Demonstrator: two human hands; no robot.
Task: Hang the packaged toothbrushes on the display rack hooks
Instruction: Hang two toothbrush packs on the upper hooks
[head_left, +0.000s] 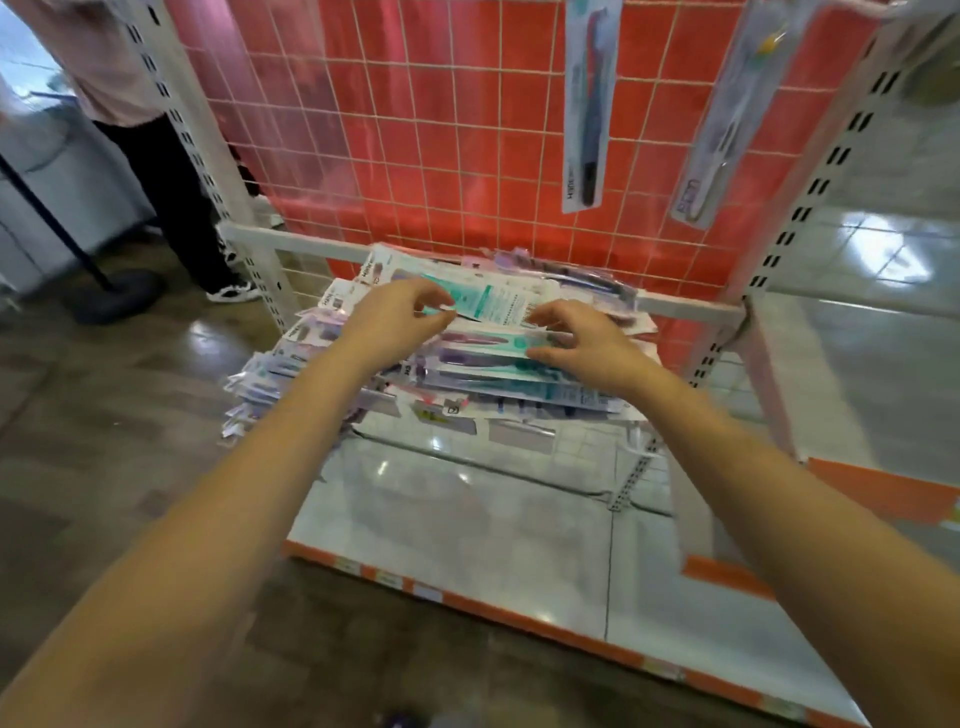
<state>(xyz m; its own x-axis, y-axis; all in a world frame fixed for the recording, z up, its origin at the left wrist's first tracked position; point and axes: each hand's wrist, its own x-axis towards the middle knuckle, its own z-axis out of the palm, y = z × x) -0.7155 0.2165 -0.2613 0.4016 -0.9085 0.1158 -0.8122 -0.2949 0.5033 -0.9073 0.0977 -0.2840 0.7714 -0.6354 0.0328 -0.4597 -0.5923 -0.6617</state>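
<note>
A heap of packaged toothbrushes (467, 374) lies on the white lower shelf (467, 519) of the rack. On top is a teal-and-white package (493, 304). My left hand (400, 317) pinches its near left edge between thumb and fingers. My right hand (576, 338) hovers with curled fingers over the right side of the heap, touching the packages just below; I cannot tell whether it grips one. Two packaged toothbrushes hang on the white wire grid (415, 130): a dark one (589, 104) and a pale one (727, 130).
A red panel backs the grid. White slotted uprights (826, 182) frame the rack left and right. The shelf has an orange front edge (571, 631). A person's legs (171, 197) stand at the left beside a black stand base (111, 301).
</note>
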